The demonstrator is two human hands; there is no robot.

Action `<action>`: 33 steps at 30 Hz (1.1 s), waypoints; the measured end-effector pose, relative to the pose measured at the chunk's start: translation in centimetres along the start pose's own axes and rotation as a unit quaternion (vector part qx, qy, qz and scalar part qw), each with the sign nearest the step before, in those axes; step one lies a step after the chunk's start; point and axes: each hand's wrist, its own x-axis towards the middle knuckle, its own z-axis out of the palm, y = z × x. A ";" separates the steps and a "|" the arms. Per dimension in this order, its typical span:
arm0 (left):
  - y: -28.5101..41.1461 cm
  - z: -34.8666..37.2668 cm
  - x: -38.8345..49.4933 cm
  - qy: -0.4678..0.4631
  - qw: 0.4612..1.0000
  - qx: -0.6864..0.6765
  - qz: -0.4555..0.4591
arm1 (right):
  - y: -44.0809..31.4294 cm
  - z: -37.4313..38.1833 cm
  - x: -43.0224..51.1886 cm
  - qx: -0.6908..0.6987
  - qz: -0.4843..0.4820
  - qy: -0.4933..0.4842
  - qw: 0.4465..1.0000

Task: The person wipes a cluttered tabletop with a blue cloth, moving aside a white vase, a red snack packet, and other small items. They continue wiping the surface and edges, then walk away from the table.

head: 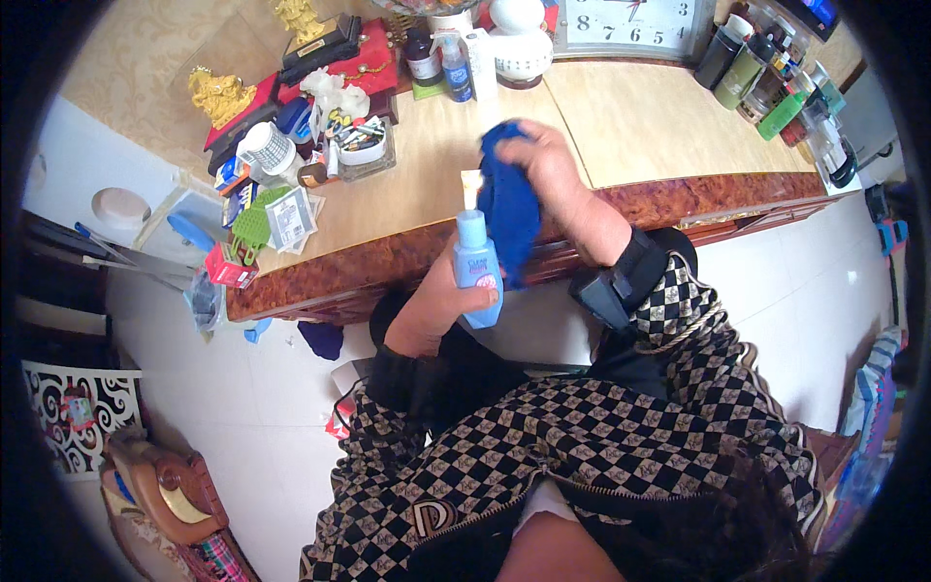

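Observation:
A light blue plastic bottle [477, 298] with a pale blue cap is gripped in my left hand [425, 313], thumb across its lower front. It bears writing and is nearly upright, in front of the dresser's edge. My right hand [547, 171] clutches a dark blue cloth [510, 207], which hangs down just right of the bottle. The fingers of that hand are a little blurred. Just above the bottle cap shows the end of a small white and gold tube [471, 188]; what holds or supports it is hidden.
The wooden dresser top [640, 131] carries a clock [629, 29], bottles [742, 73] at right, and golden figurines [218, 98] at left. A glass tray [371, 164] of small items, a green brush [253, 222] and a red box [231, 265] sit near the left edge.

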 end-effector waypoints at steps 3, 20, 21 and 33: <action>-0.1 0.3 0.9 0.048 0.996 -0.049 0.055 | 0.1 0.1 0.3 0.174 0.022 -0.004 0.984; 0.7 -2.2 19.2 0.275 0.915 0.181 0.232 | 2.7 -17.8 -3.6 -0.577 -0.206 0.124 0.780; 0.6 -2.1 21.4 0.284 0.907 0.203 0.234 | 3.4 -19.7 -3.9 -0.612 -0.154 0.139 0.763; -1.1 -2.3 32.0 0.360 0.820 0.380 0.234 | 8.6 -23.5 -5.3 -0.402 -0.194 0.290 0.846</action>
